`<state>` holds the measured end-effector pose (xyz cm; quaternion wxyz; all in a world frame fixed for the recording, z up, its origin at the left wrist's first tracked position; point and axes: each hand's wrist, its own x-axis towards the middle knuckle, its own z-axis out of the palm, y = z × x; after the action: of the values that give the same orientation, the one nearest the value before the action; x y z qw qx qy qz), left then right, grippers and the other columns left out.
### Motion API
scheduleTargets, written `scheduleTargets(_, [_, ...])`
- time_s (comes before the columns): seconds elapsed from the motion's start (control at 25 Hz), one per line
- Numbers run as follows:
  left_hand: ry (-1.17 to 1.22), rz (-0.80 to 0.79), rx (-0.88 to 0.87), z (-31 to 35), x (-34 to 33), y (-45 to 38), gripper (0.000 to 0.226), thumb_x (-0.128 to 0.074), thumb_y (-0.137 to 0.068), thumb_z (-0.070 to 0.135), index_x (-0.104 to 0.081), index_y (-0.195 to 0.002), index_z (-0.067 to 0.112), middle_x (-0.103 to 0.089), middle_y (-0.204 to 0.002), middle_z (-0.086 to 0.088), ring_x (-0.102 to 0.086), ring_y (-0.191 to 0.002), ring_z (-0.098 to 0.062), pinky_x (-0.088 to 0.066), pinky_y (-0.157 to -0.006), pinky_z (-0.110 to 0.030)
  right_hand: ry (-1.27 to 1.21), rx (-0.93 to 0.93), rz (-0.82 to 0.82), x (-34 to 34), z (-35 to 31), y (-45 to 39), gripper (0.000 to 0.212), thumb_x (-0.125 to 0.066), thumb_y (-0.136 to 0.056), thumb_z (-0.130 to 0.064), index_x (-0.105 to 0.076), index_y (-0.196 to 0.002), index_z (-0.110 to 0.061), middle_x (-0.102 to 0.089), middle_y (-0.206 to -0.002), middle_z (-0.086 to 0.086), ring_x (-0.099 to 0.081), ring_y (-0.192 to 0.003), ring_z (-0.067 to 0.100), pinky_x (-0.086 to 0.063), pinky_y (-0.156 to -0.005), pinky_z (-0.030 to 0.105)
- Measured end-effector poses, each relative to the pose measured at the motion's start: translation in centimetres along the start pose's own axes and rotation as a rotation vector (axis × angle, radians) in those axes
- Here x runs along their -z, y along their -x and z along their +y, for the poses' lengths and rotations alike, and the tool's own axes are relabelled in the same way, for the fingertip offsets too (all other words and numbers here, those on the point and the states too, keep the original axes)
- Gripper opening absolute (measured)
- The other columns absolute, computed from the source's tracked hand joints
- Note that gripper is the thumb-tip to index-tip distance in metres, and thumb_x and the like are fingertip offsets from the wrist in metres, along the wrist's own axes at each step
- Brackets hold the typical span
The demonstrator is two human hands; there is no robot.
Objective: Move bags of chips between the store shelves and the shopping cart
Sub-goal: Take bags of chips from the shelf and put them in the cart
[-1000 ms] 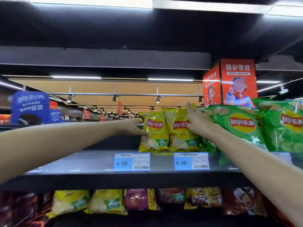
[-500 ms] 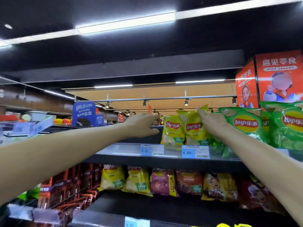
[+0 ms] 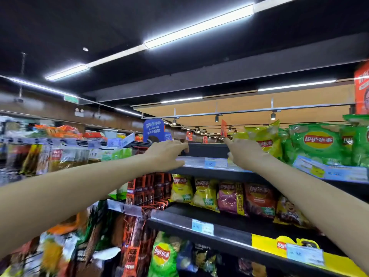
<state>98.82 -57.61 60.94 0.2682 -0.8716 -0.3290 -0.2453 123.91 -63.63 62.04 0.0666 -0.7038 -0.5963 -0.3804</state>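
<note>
Yellow crinkly foil chip bag (image 3: pixel 265 140) on the top shelf (image 3: pixel 201 166): my right hand (image 3: pixel 246 154) grips it; left hand (image 3: pixel 166 154) stays slack, ready to support underneath.

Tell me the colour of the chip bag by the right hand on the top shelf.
Yellow, with a red logo: the chip bag, seen in the head view.
</note>
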Motion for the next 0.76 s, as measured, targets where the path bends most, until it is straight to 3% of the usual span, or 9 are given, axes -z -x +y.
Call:
scheduleTargets(0.16, [-0.091, -0.077, 0.116, -3.9, 2.0, 6.9, 0.04, -0.054, -0.094, 0.041, -0.048, -0.131, 0.026, -0.057, -0.122, 0.003, -0.057, -0.111, -0.02, -0.041, -0.067, -0.032, -0.109, 0.171, 0.029, 1.7, -8.1, 0.7, 0.043, -0.046, -0.101, -0.025, -0.034, -0.141, -0.018, -0.057, -0.12, 0.007, -0.061, -0.104, 0.03, -0.049, -0.068, 0.039])
scheduleTargets(0.36, [-0.186, -0.168, 0.297, -10.7, 6.5, 18.5, 0.04, -0.054, -0.096, 0.041, -0.048, -0.132, 0.026, -0.059, -0.122, 0.003, -0.059, -0.1, -0.019, -0.054, -0.07, -0.037, -0.234, 0.429, 0.162, 6.1, -21.5, 1.5, 0.041, -0.046, -0.1, -0.033, -0.037, -0.138, -0.019, -0.056, -0.126, 0.006, -0.058, -0.113, 0.031, -0.044, -0.07, 0.037])
scheduleTargets(0.56, [-0.284, -0.312, 0.487, -16.7, 12.1, 32.9, 0.041, -0.052, -0.098, 0.041, -0.046, -0.135, 0.025, -0.056, -0.126, 0.005, -0.054, -0.094, -0.013, -0.049, -0.063, -0.031, -0.358, 0.672, 0.185, 12.9, -36.8, 3.9, 0.044, -0.042, -0.103, -0.033, -0.033, -0.142, -0.017, -0.054, -0.125, 0.009, -0.057, -0.112, 0.032, -0.044, -0.07, 0.038])
scheduleTargets(0.76, [-0.386, -0.421, 0.702, -20.3, 18.4, 47.6, 0.043, -0.049, -0.099, 0.043, -0.045, -0.137, 0.024, -0.056, -0.128, 0.004, -0.058, -0.11, -0.018, -0.053, -0.072, -0.034, -0.499, 0.881, 0.179, 19.1, -50.7, 8.6, 0.043, -0.04, -0.105, -0.034, -0.033, -0.143, -0.015, -0.053, -0.121, 0.009, -0.057, -0.102, 0.03, -0.052, -0.066, 0.039])
